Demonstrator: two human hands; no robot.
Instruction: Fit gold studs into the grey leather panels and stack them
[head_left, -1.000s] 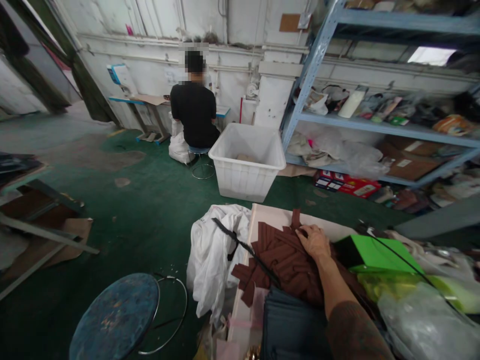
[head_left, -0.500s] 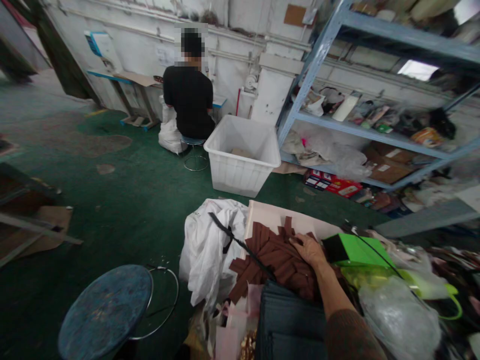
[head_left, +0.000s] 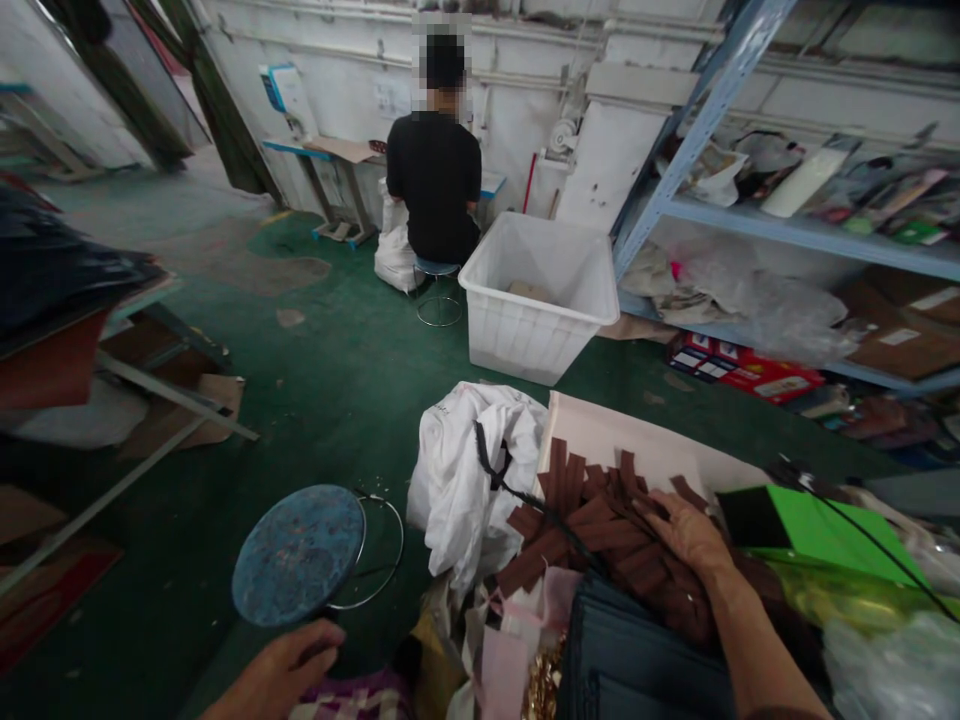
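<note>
My right hand (head_left: 686, 530) rests on a heap of flat brown fabric strips (head_left: 600, 525), its thumb and fingers closed on some at the heap's right side. Part of its grip is hidden among the strips. Low in the view, my left hand (head_left: 289, 665) hangs with loosely bent fingers and a gap at the thumb; nothing shows in it. It is near a blue round stool (head_left: 300, 555) and a purple checked cloth (head_left: 360, 695). A stack of dark folded material (head_left: 637, 650) lies just below the strips, and a black cord (head_left: 525, 495) crosses them.
A white sack (head_left: 472, 470) stands left of the strips, with a bright green box (head_left: 832, 535) to their right. Beyond are a large white tub (head_left: 525, 330) and a seated person in black (head_left: 433, 185). Blue metal shelving (head_left: 810, 235) rises at right.
The view has swung left, so things sit further right in it. My left hand has come into view at the bottom. My right hand stays at the brown strips.
</note>
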